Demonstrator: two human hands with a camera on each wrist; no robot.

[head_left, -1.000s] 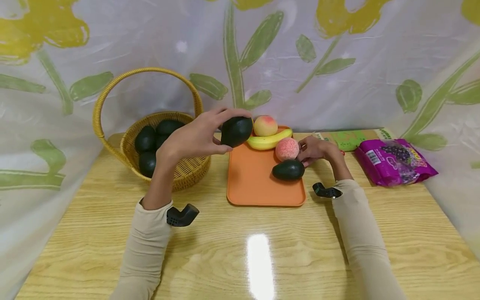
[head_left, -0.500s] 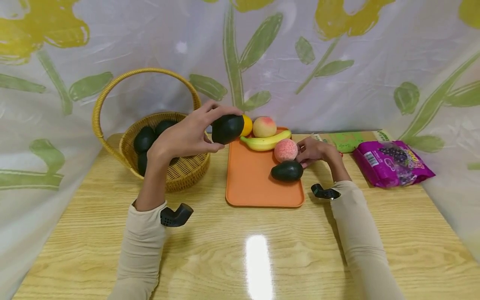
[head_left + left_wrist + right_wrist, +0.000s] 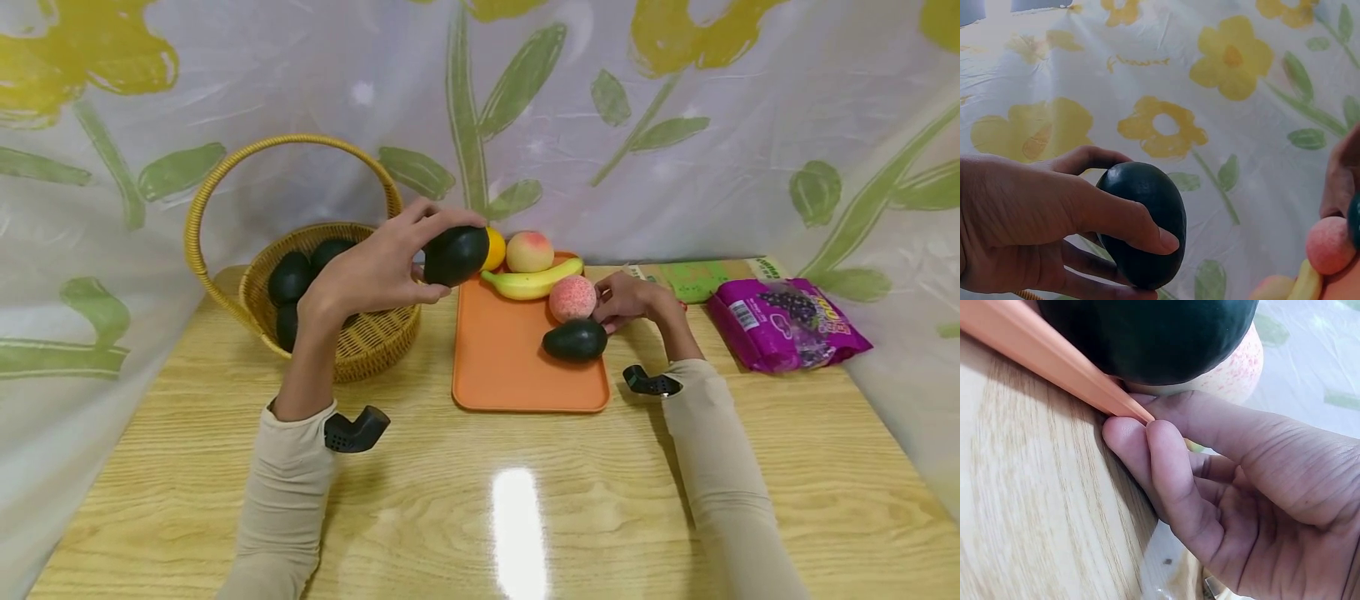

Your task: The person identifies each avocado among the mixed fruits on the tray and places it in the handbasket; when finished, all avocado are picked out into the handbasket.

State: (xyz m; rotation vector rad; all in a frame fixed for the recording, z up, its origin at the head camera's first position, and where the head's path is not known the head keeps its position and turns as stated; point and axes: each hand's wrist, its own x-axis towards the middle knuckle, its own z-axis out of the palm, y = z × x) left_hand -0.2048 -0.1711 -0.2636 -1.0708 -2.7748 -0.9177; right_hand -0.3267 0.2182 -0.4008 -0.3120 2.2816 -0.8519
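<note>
My left hand (image 3: 375, 271) grips a dark green avocado (image 3: 456, 256) in the air between the basket and the tray. In the left wrist view the thumb lies across the avocado (image 3: 1144, 219), with fingers behind and below it. At the right edge of the orange tray (image 3: 498, 367), my right hand (image 3: 626, 298) pinches the rim; the right wrist view shows fingertips on the outside of the rim (image 3: 1094, 387) and the thumb over its inner side. Another avocado (image 3: 574, 341) and a pink peach (image 3: 573, 299) lie on the tray beside that hand.
A wicker basket (image 3: 382, 354) with a tall handle holds several avocados (image 3: 290, 279). Farther back on the tray are a banana (image 3: 531, 282), a paler peach (image 3: 530, 252) and an orange (image 3: 492, 248). Right of it lie a purple packet (image 3: 787, 325) and a green packet (image 3: 697, 279).
My left hand has shifted a little left with the avocado, uncovering the orange behind it, and hardly moves in the last half second. My right hand stays on the tray's rim.
</note>
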